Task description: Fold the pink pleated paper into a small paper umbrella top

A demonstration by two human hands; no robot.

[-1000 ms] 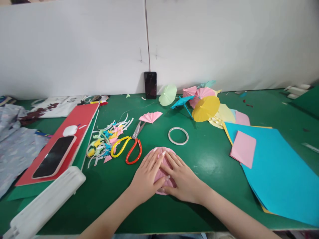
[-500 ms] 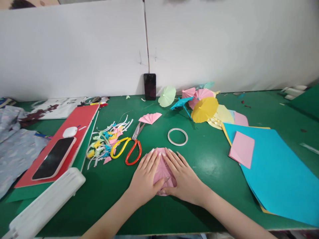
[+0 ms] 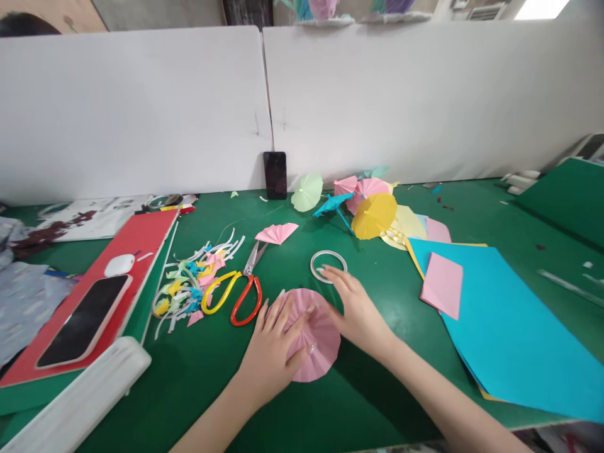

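A pleated pink paper disc [image 3: 323,352] lies on the green table near the front. My left hand [image 3: 271,343] rests on its left part, fingers spread over the folds. My right hand [image 3: 356,308] is raised at the disc's upper right, fingers apart, with its fingertips by a roll of narrow white tape [image 3: 315,274]. Scissors with one yellow and one red handle [image 3: 246,302] lie open to the left of the hands. A folded pink fan piece [image 3: 277,233] sits at the blade tips.
Paper scraps [image 3: 193,283] lie left of the scissors. Small paper umbrellas [image 3: 375,216] and a black phone [image 3: 275,176] stand at the back. Blue sheets [image 3: 509,321] with a pink pad [image 3: 442,286] are on the right. A red folder [image 3: 141,236] lies left.
My right hand has lifted off the pink disc and moved up to the tape roll, uncovering the disc's right side. My left hand stays on the disc. The camera view has tilted up slightly.
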